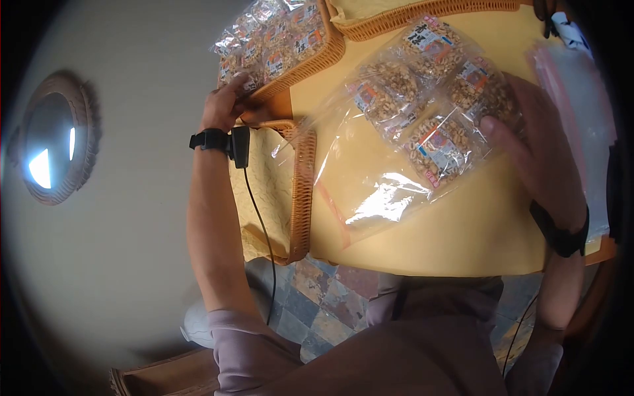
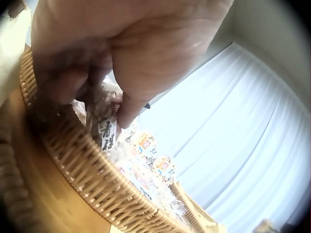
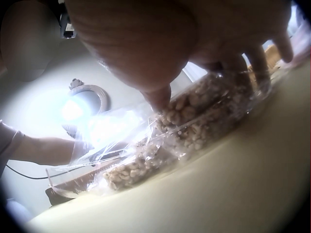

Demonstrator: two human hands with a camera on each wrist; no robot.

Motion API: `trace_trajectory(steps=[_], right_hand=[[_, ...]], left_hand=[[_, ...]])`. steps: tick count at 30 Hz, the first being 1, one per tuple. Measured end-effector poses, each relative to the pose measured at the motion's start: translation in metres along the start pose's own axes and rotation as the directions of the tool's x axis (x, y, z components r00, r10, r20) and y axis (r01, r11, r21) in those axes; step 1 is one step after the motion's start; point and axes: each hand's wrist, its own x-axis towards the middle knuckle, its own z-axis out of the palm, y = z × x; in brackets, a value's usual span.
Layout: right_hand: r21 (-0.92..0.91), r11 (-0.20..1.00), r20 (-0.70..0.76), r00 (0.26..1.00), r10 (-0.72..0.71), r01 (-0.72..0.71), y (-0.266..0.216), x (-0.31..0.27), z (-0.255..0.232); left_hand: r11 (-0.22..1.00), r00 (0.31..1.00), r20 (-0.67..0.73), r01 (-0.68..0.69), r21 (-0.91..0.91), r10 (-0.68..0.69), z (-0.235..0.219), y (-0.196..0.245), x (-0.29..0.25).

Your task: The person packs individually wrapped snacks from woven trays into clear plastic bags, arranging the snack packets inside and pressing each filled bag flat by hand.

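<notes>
At the wicker basket of wrapped puffed-grain snacks [image 1: 277, 56], my left hand [image 1: 224, 102] reaches in from the near left corner. Its thumb and fingers pinch one clear-wrapped snack packet [image 2: 108, 131] with black characters on its label. On the yellow tabletop lies a large clear plastic bag [image 1: 360, 178] with several snack packets [image 1: 439, 148] inside, labels facing up. My right hand [image 1: 538, 142] grips the bag at its right side, thumb [image 3: 158, 99] over the packets and fingers along the far side. The bag's flat, unfilled end points toward my lap and left.
A second wicker basket [image 1: 304, 191] lined with crumpled yellow paper stands at the table's left edge. Another basket [image 1: 422, 16] sits at the back. Flat clear bags with pink edges [image 1: 574, 125] lie at the right. A cable [image 1: 264, 224] hangs from my left wrist.
</notes>
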Motion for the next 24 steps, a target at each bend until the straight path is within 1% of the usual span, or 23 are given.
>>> trace_trajectory(steps=[1, 3, 4, 6, 7, 9, 10, 12, 13, 14, 16, 18, 19, 20, 21, 22, 23, 24], right_hand=[[0.001, 1.0, -0.02, 1.0, 0.005, -0.005, 0.001, -0.001, 0.002], [-0.006, 1.0, -0.039, 0.999, 0.013, -0.013, -0.001, -0.002, 0.001], [0.026, 0.999, -0.016, 1.0, 0.024, -0.024, -0.003, -0.001, -0.001], [0.056, 0.998, 0.011, 0.999, 0.032, -0.033, -0.002, -0.001, -0.002], [0.047, 0.998, 0.0, 0.999, 0.036, -0.036, 0.0, -0.001, 0.0], [0.043, 0.999, -0.004, 0.999, 0.034, -0.034, 0.0, -0.001, 0.001], [0.068, 0.996, 0.012, 0.999, 0.051, -0.052, -0.001, 0.0, 0.0], [0.098, 0.993, 0.028, 0.998, 0.064, -0.066, 0.0, 0.001, 0.001], [0.12, 0.992, 0.01, 0.999, 0.045, -0.046, 0.003, 0.0, 0.004], [0.14, 0.99, -0.009, 1.0, 0.03, -0.028, 0.004, -0.001, 0.005], [0.166, 0.985, 0.005, 0.999, 0.048, -0.048, -0.003, 0.001, 0.001], [0.193, 0.979, 0.028, 0.998, 0.061, -0.065, -0.006, 0.0, 0.0], [0.263, 0.961, 0.051, 0.996, 0.075, -0.085, -0.005, 0.002, 0.002], [0.328, 0.939, 0.075, 0.993, 0.087, -0.107, -0.004, 0.003, 0.003], [0.324, 0.94, 0.083, 0.993, 0.083, -0.106, -0.002, 0.005, 0.004], [0.305, 0.948, 0.086, 0.994, 0.07, -0.094, 0.001, 0.005, 0.005], [0.284, 0.955, 0.089, 0.994, 0.059, -0.082, 0.004, 0.006, 0.005], [0.276, 0.957, 0.093, 0.994, 0.061, -0.084, 0.003, 0.005, 0.005]], left_hand=[[1.0, 1.0, 0.0, 0.002, 0.0, -0.002, -0.007, -0.002, 0.002], [0.999, 0.992, 0.126, 0.01, 0.035, -0.015, -0.011, 0.002, -0.004], [0.999, 0.991, 0.131, 0.013, 0.031, -0.017, -0.011, 0.001, -0.008], [0.992, 0.999, -0.002, -0.05, -0.113, 0.05, -0.006, 0.006, -0.028], [0.992, 0.999, -0.006, -0.049, -0.115, 0.048, -0.007, 0.009, -0.036], [0.958, 0.989, -0.046, -0.144, -0.249, 0.137, -0.017, 0.011, -0.052], [0.958, 0.99, -0.053, -0.143, -0.25, 0.134, -0.023, 0.012, -0.063], [0.925, 0.993, 0.049, -0.081, -0.372, 0.107, -0.034, 0.016, -0.091], [0.925, 0.983, 0.14, -0.056, -0.375, 0.116, -0.039, 0.017, -0.111], [0.926, 0.983, 0.141, -0.055, -0.374, 0.116, -0.039, 0.017, -0.133], [0.972, 0.97, 0.195, -0.101, -0.21, 0.142, -0.029, 0.013, -0.18], [0.98, 0.957, 0.213, -0.185, -0.072, 0.196, -0.011, 0.008, -0.223], [0.974, 0.954, 0.195, -0.221, -0.059, 0.228, -0.001, 0.009, -0.245], [0.975, 0.957, 0.191, -0.212, -0.063, 0.221, 0.007, 0.006, -0.262], [0.946, 0.944, 0.066, -0.323, -0.037, 0.325, 0.013, 0.003, -0.278], [0.905, 0.903, -0.053, -0.426, 0.005, 0.425, 0.017, 0.001, -0.294], [0.862, 0.859, -0.09, -0.507, 0.004, 0.505, 0.019, -0.001, -0.31], [0.865, 0.862, -0.089, -0.502, -0.005, 0.5, 0.025, -0.007, -0.329]])
